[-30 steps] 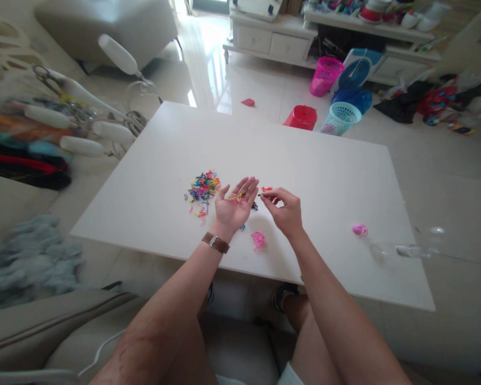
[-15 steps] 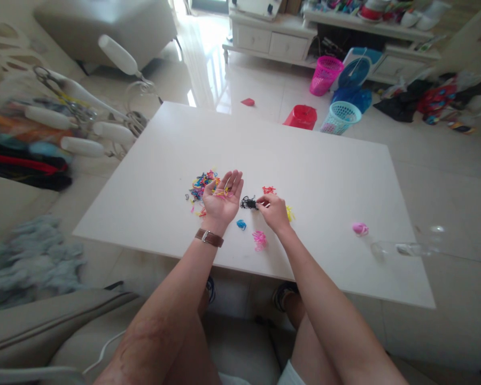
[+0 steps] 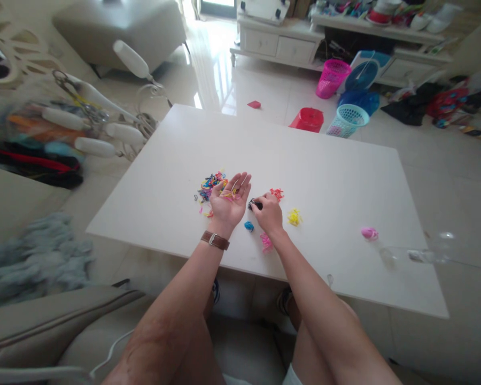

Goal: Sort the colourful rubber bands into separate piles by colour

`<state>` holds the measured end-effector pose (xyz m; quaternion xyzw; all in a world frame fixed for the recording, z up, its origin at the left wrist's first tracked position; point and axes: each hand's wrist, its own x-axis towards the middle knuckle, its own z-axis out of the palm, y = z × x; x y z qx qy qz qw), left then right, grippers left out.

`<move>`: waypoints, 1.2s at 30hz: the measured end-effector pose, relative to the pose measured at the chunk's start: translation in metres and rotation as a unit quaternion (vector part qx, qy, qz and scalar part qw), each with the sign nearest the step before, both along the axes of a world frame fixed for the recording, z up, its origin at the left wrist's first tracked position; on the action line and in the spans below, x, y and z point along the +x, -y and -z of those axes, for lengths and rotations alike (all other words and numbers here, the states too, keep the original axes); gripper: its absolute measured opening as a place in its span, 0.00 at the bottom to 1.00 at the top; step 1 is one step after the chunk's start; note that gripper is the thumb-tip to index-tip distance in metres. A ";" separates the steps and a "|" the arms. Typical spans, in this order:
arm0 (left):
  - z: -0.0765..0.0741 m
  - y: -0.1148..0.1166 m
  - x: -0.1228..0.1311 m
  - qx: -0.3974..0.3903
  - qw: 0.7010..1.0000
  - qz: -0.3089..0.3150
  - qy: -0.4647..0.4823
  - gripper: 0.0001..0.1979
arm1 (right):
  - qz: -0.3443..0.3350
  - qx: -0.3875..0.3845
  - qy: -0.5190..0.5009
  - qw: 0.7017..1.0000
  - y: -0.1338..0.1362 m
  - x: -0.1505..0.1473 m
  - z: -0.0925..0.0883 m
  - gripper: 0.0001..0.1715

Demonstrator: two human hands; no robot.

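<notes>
My left hand is palm up with the fingers stretched out. A few yellow and pink rubber bands lie loose on its palm. Behind its thumb side is a mixed heap of small coloured rubber bands. My right hand is at the black rubber bands, its thumb and fingers closed on them and partly covering them. Around it lie small piles of red bands, yellow bands, blue bands and pink bands, the pink ones partly behind my right wrist.
The white table carries a pink-purple lump and a clear transparent object at the right. Beyond it, a red bin and a light-blue basket stand on the floor. A white-armed lamp is close to the left edge.
My right hand has moved slightly left and closed further over the black bands, uncovering the yellow pile. The left hand keeps its pose, and the whole view has shifted a little.
</notes>
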<state>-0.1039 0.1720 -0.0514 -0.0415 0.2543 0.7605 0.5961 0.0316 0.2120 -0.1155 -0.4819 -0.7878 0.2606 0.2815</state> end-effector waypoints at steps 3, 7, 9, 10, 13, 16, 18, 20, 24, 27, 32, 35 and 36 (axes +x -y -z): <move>-0.001 0.000 0.002 0.005 1.000 0.022 -0.007 0.25 | 0.015 0.030 -0.066 0.997 0.001 0.002 -0.019 0.05; -0.004 0.000 0.009 0.013 0.996 0.085 -0.004 0.27 | -0.008 0.069 -0.132 0.989 0.002 0.007 -0.044 0.07; -0.005 -0.001 0.013 0.014 0.993 0.116 0.002 0.28 | -0.029 0.079 -0.145 0.986 0.002 0.011 -0.050 0.07; -0.005 -0.001 0.015 0.014 0.992 0.129 0.005 0.28 | -0.039 0.081 -0.148 0.985 0.002 0.012 -0.052 0.08; -0.005 -0.002 0.021 0.013 0.988 0.155 0.016 0.30 | -0.061 0.080 -0.142 0.985 0.001 0.017 -0.052 0.09; -0.003 -0.002 0.025 0.012 0.984 0.178 0.019 0.28 | -0.068 0.076 -0.134 0.986 0.000 0.022 -0.052 0.06; -0.001 -0.002 0.027 0.008 0.981 0.192 0.014 0.26 | -0.072 0.079 -0.134 0.985 0.001 0.024 -0.054 0.06; 0.000 -0.003 0.029 0.004 0.979 0.202 0.009 0.24 | -0.070 0.087 -0.132 0.985 0.001 0.028 -0.056 0.06; 0.002 -0.004 0.031 -0.014 0.979 0.202 0.000 0.20 | -0.066 0.105 -0.108 0.986 -0.001 0.036 -0.062 0.05; 0.003 -0.004 0.032 -0.044 0.979 0.200 -0.005 0.16 | -0.068 0.122 -0.092 0.986 -0.003 0.043 -0.063 0.06; 0.005 -0.004 0.038 -0.075 0.979 0.186 -0.044 0.10 | -0.038 0.134 -0.075 0.987 -0.006 0.048 -0.063 0.06; 0.007 -0.004 0.041 -0.088 0.977 0.173 -0.088 0.09 | -0.012 0.121 -0.078 0.989 -0.008 0.049 -0.062 0.05; 0.008 -0.004 0.041 -0.090 0.976 0.170 -0.099 0.08 | -0.005 0.118 -0.081 0.990 -0.008 0.049 -0.062 0.05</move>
